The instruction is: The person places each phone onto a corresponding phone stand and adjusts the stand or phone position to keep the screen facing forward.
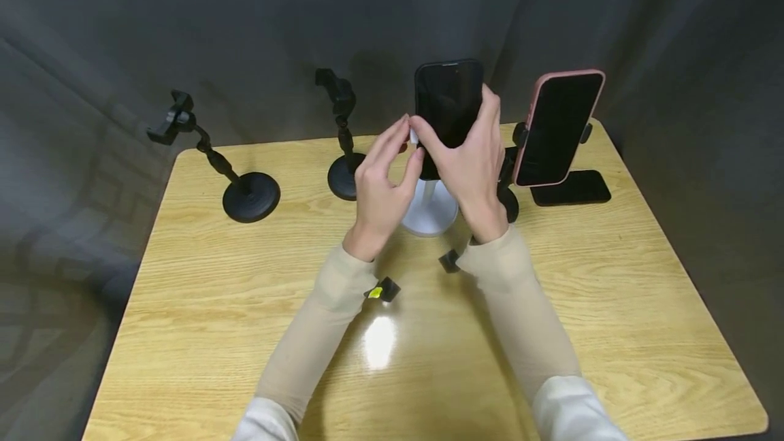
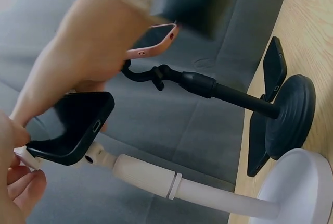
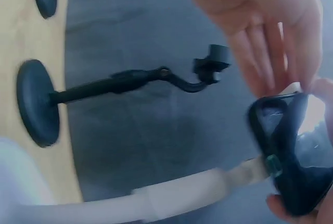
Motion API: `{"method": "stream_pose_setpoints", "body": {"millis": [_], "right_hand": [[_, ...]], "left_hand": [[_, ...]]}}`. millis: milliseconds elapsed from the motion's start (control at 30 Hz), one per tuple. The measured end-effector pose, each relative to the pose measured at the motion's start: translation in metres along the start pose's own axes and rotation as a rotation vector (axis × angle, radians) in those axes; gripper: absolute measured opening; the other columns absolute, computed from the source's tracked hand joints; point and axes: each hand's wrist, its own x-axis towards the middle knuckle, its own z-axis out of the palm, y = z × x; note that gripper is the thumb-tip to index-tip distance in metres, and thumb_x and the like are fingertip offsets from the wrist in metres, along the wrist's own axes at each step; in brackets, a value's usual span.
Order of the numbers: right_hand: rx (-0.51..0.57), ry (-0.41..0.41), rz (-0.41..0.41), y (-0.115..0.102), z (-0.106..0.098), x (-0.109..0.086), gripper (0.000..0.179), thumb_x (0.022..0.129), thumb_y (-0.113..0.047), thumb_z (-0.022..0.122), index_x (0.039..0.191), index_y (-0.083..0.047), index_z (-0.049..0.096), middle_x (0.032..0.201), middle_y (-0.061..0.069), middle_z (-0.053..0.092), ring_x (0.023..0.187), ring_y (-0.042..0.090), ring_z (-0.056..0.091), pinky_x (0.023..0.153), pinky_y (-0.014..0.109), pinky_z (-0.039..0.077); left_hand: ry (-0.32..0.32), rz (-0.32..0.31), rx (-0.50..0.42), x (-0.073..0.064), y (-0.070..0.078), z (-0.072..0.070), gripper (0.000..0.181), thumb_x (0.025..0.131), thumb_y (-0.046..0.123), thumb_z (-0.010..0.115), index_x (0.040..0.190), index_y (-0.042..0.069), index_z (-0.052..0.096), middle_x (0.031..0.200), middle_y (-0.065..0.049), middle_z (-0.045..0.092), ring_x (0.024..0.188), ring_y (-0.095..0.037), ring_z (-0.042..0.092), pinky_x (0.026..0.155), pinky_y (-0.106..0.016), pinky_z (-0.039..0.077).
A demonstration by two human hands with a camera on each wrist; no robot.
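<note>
A black phone [image 1: 452, 97] stands upright in front of the head of a white phone stand [image 1: 431, 213]. My right hand [image 1: 474, 165] grips the phone round its right edge, its thumb reaching across the screen to the left edge. At that left edge my left hand [image 1: 384, 186] pinches the small white clamp arm [image 2: 28, 159] of the stand between thumb and fingers. The stand's pale neck [image 2: 144, 174] runs up behind the phone in the left wrist view. The clamp's far side is hidden behind the phone and my right hand.
Two black phone stands [image 1: 251, 196] [image 1: 344, 172] with bare clamps stand to the left. On the right, a pink-cased phone [image 1: 560, 128] sits in another black stand, and a black phone [image 1: 572, 188] lies flat behind it. A dark curtain [image 1: 257, 33] hangs beyond the wooden table [image 1: 245, 332].
</note>
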Motion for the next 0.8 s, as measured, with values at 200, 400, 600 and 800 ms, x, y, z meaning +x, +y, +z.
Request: {"method": "stream_pose_setpoints", "body": {"millis": [200, 400, 600, 800], "right_hand": [[0.099, -0.044, -0.018, 0.027, 0.001, -0.020, 0.095, 0.084, -0.055, 0.080, 0.156, -0.016, 0.032, 0.152, 0.007, 0.048, 0.131, 0.022, 0.052, 0.109, 0.048, 0.045], [0.167, -0.069, -0.053, 0.043, 0.001, -0.033, 0.109, 0.082, -0.074, 0.069, 0.163, -0.016, 0.022, 0.164, 0.003, 0.036, 0.142, 0.016, 0.045, 0.120, 0.043, 0.038], [0.147, -0.069, -0.069, 0.051, 0.002, -0.044, 0.115, 0.082, -0.079, 0.064, 0.162, -0.008, 0.021, 0.152, 0.013, 0.051, 0.125, 0.022, 0.057, 0.098, 0.044, 0.053], [0.105, -0.091, -0.057, 0.058, 0.003, -0.054, 0.118, 0.081, -0.083, 0.059, 0.162, -0.006, 0.021, 0.146, 0.016, 0.056, 0.108, 0.028, 0.063, 0.070, 0.043, 0.054]], "left_hand": [[-0.053, -0.009, 0.040, -0.011, -0.002, -0.007, 0.040, 0.097, 0.005, 0.070, 0.133, -0.008, 0.064, 0.134, -0.023, 0.066, 0.114, -0.030, 0.070, 0.098, -0.029, 0.057], [-0.099, -0.025, 0.047, -0.022, -0.006, -0.012, 0.036, 0.096, 0.005, 0.070, 0.129, -0.009, 0.066, 0.130, -0.023, 0.068, 0.113, -0.032, 0.070, 0.097, -0.030, 0.058], [-0.142, -0.042, 0.043, -0.034, -0.010, -0.014, 0.034, 0.097, 0.005, 0.069, 0.128, -0.009, 0.067, 0.130, -0.022, 0.068, 0.112, -0.031, 0.070, 0.097, -0.030, 0.058], [-0.174, -0.078, 0.054, -0.044, -0.014, -0.017, 0.033, 0.098, 0.007, 0.068, 0.128, -0.008, 0.068, 0.131, -0.020, 0.068, 0.114, -0.029, 0.069, 0.096, -0.031, 0.058]]}}
